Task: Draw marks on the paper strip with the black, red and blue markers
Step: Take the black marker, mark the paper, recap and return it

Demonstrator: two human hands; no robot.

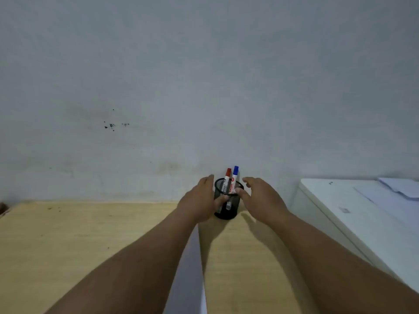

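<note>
Head view, looking down a pale wooden worktop [90,245] toward a grey wall. At the far edge, against the wall: a black mesh pen cup [226,209], upright, with a red marker [227,180] and a blue marker [234,177] standing inside, caps up, leaning slightly to the right, long axes near vertical. No black marker in sight; possibly deeper in the cup, cannot tell. Left hand [199,205] cupped on the left wall of the cup, thumb across its front, holding it. Right hand [260,200] just right of the cup, fingers loosely spread, fingertips at the rim near the marker barrels; gripping nothing as far as can be seen.

Paper strip [190,268]: long, narrow, white, flat on the worktop between the two forearms, long axis from near to far, far end hidden under the left wrist, close to the cup. At the right, a white cabinet [340,223] with loose sheets [399,189] on top.

Handling, as a judgement: markers light, stiff, smooth plastic; best pinched at the upper barrel just under the cap and drawn straight up, cup steadied so as not to tip. Mesh cup light and easily toppled. Strip thin, limp, prone to slide or curl under a pen tip; best pressed flat with a palm or fingers beside the spot being marked.
</note>
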